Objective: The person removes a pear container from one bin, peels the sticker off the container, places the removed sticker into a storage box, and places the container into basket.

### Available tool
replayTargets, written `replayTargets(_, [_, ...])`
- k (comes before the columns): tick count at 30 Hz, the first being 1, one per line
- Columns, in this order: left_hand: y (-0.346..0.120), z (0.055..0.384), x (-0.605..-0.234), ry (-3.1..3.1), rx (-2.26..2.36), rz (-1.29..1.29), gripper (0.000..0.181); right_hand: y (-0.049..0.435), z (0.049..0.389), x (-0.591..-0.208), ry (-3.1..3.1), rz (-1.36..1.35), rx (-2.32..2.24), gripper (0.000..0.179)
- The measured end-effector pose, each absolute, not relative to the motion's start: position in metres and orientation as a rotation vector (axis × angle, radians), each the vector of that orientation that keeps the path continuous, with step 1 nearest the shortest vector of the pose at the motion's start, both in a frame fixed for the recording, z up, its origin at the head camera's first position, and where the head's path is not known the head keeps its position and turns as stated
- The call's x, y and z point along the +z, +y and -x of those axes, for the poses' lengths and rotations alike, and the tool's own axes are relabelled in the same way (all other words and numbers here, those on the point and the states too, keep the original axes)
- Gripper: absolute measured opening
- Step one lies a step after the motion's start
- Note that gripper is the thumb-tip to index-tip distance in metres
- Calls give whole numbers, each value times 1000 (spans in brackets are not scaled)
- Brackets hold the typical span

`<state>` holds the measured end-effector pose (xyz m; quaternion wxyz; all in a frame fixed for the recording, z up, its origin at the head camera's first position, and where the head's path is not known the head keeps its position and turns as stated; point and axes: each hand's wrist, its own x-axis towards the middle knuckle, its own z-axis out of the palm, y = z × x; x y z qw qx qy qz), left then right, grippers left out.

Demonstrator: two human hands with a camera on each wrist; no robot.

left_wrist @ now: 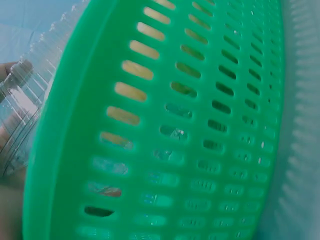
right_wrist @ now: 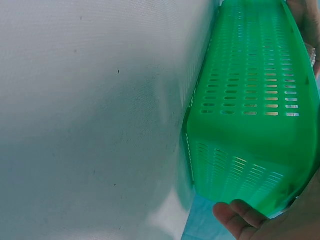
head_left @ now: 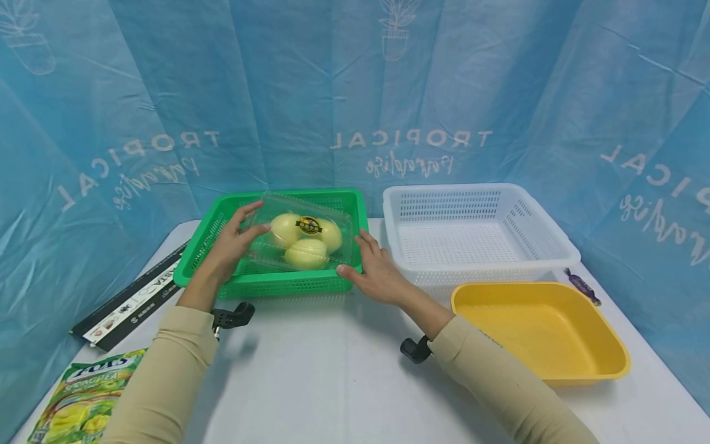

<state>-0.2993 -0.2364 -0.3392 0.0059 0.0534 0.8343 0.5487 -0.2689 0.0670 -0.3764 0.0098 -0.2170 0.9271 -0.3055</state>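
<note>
A clear plastic clamshell box (head_left: pixel 261 250) holding yellow round fruits (head_left: pixel 307 254) sits tilted inside the green basket (head_left: pixel 277 287), its left side raised. My left hand (head_left: pixel 227 246) grips the box's left side, with the thumb on top near the fruits. In the left wrist view the clear box (left_wrist: pixel 25 107) shows above the basket rim, fingertips partly behind the plastic. My right hand (head_left: pixel 379 271) rests at the basket's front right corner, thumb by the rim and fingers fairly straight along the outside. The right wrist view shows those fingers (right_wrist: pixel 237 215) beside the basket's end wall.
To the right stands a white basket (head_left: pixel 455 243), with a yellow tub (head_left: pixel 538 330) in front of it. A purple-wrapped candy (head_left: pixel 582 287) lies by the table's right edge. At left are a long black-and-white box (head_left: pixel 135 299) and a green candy bag (head_left: pixel 83 394). A blue curtain hangs behind.
</note>
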Motion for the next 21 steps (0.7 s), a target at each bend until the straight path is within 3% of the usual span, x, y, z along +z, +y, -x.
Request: replayTargets(21, [-222,292,-330,2536,2034,12,51,67,268,-377,2888,676,-971,83])
